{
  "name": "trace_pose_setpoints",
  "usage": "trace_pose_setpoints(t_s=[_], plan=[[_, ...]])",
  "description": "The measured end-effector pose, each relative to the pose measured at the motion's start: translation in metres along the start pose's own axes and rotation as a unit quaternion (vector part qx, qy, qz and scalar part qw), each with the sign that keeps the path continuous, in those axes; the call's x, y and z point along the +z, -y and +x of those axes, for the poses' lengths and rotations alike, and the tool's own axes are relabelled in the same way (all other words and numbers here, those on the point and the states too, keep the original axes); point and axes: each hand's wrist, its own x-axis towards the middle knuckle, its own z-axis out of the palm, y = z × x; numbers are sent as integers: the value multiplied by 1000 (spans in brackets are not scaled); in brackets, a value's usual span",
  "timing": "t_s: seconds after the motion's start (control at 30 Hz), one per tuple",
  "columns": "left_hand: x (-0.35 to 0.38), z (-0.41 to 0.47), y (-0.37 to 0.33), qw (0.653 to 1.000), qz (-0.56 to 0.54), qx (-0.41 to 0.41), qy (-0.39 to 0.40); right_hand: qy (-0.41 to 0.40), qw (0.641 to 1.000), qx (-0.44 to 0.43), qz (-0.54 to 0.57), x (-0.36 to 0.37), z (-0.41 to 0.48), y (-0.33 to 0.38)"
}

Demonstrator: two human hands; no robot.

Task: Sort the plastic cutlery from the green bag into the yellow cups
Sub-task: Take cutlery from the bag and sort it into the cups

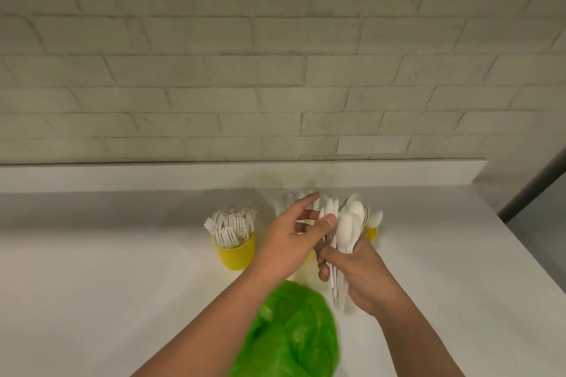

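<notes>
My right hand point(360, 272) grips a bundle of white plastic spoons and knives point(344, 231) by the handles, bowls pointing up. My left hand point(294, 236) reaches across from the left; its thumb and fingers pinch a white knife point(329, 208) at the top of the bundle. A yellow cup point(237, 254) full of white forks stands to the left. A second yellow cup point(371, 233) with spoons shows just behind the bundle on the right. More white cutlery point(283, 203) rises behind my left hand, its cup hidden. The green bag point(295, 333) lies crumpled at the near edge between my forearms.
The white counter point(107, 269) runs back to a low ledge point(153, 176) under a pale brick wall. The counter's right edge point(520, 242) slants away beside a dark gap.
</notes>
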Motion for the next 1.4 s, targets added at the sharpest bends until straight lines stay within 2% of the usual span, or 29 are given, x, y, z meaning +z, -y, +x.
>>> trace_pose_setpoints(t_s=[0.1,0.2,0.4,0.5,0.67,0.87,0.97,1.03,1.13,1.23,1.3,1.4], plan=[[-2,-1,-2,999,28,21,8,43,998,18,-47,-1,-9,6],[0,-5,-3,1000,7,21,10,60,997,29,-42,-7,-17,13],[21,-24,-16,998,1,47,-47,43,999,-2,-34,-13,-26,19],[35,-29,-15,996,-8,24,-86,27,996,-8,-88,-17,-32,17],[56,-36,-21,996,-31,-29,-80,32,994,9,-106,-31,-39,18],[69,-36,-15,995,-22,-37,-93,39,998,45,27,-38,-46,18],[72,-38,-20,985,-127,-80,-81,34,985,89,142,-42,-50,20],[72,-38,-19,970,-199,-105,-96,2,975,105,194,-46,-50,21],[69,-38,-15,954,-241,-115,-140,-109,967,126,194,-53,-46,17],[72,-40,-17,955,-250,-115,-107,-180,969,116,120,-63,-39,15],[75,-40,-18,959,-247,-122,-67,-170,976,101,89,-65,-35,24],[83,-41,-19,965,-226,-133,-20,-111,986,90,79,-61,-32,39]])
